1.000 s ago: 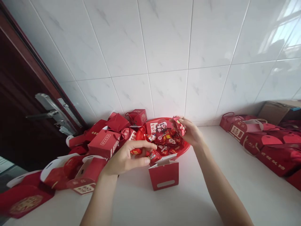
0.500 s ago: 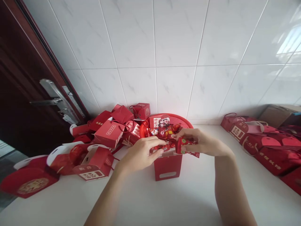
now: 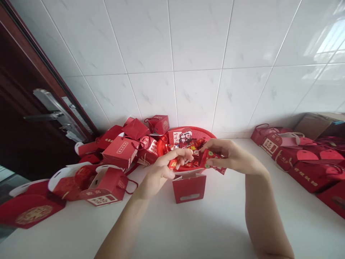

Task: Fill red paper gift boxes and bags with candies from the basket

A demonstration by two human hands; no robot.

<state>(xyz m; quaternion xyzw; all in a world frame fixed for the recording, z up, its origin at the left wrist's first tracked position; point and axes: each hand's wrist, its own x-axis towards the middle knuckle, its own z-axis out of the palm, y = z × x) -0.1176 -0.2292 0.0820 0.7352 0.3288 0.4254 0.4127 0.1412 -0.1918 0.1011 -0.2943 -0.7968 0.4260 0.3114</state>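
My left hand [image 3: 159, 174] is over the near left side of a red basket [image 3: 210, 134], its fingers curled about a small red wrapped candy [image 3: 173, 164] with yellow print. My right hand [image 3: 233, 157] grips a red packet [image 3: 214, 162] with green round marks, just above the basket's near right side. In the basket lie several shiny wrapped candies [image 3: 193, 146] and a printed card-like box [image 3: 181, 137]. Directly below my hands a red paper gift box [image 3: 189, 189] stands upright on the white table, its top open and a pale oval slot in its front.
Red gift boxes [image 3: 121, 151] are piled on the left, with more boxes [image 3: 104, 187] nearer me. Another group of red boxes [image 3: 307, 165] lines the right side, before a brown carton [image 3: 318, 126]. A tiled wall [image 3: 199, 97] rises behind; a dark door [image 3: 24, 82] is at left.
My left hand has lifted slightly away from the gift box, its index finger and thumb further apart. My right hand keeps the packet nearly in place. The whole view has shifted a little.
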